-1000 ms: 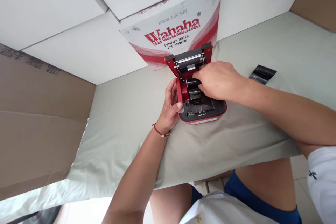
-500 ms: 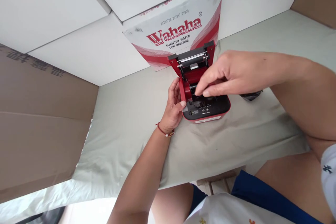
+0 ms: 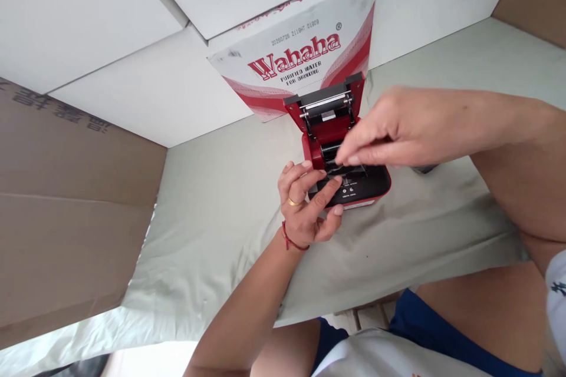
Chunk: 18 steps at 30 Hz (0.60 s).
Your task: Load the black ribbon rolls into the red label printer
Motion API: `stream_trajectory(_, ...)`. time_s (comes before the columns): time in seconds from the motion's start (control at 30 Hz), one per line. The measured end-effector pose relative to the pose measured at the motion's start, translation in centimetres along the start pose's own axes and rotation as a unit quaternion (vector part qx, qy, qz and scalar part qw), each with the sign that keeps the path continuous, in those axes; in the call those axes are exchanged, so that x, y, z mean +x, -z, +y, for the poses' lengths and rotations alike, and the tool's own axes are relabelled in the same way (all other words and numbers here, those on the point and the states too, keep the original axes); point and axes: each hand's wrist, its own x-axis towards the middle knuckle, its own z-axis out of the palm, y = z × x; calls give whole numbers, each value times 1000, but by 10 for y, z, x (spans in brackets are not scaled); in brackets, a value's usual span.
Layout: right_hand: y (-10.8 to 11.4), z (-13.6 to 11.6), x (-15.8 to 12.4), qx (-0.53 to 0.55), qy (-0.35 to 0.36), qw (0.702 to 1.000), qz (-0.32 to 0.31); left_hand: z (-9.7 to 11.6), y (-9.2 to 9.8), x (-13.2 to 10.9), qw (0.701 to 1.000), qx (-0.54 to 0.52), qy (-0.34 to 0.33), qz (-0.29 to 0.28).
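A small red and black device with its lid raised stands on the cloth-covered table. Black rollers and a metal bar show under the lid. My left hand, with a ring and a red bracelet, rests on the front left of the device, fingers apart and reaching over its black top. Over the open compartment is my right hand, thumb and forefinger pinched close together. Whatever lies between those fingertips is too small and blurred to make out.
Behind the device stands a white and red Wahaha carton, with white boxes around it. A brown cardboard box fills the left side. A dark object lies partly hidden below my right wrist.
My left hand has shifted from the device's left side onto its front and black top, its fingers now spread. My right hand has moved slightly right, still pinched over the compartment.
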Motion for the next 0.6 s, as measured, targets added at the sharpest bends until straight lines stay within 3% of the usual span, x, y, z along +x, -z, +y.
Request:
stream_trajectory(0.1,3,-13,4,-34,-50,979,194,7,0,3,1000,13,0,16)
stream_trajectory(0.17,4,-10,9,-80,-89,953,277,9,0,4,999,20,1,28)
stream_trajectory(0.23,2,1,16,-124,-101,950,270,11,0,4,999,17,2,37)
stream_trajectory(0.4,-6,23,25,-136,-97,976,142,9,-3,5,999,-49,-15,0)
stream_trajectory(0.6,-2,10,15,-106,-96,984,106,7,-3,1,997,-71,-23,1)
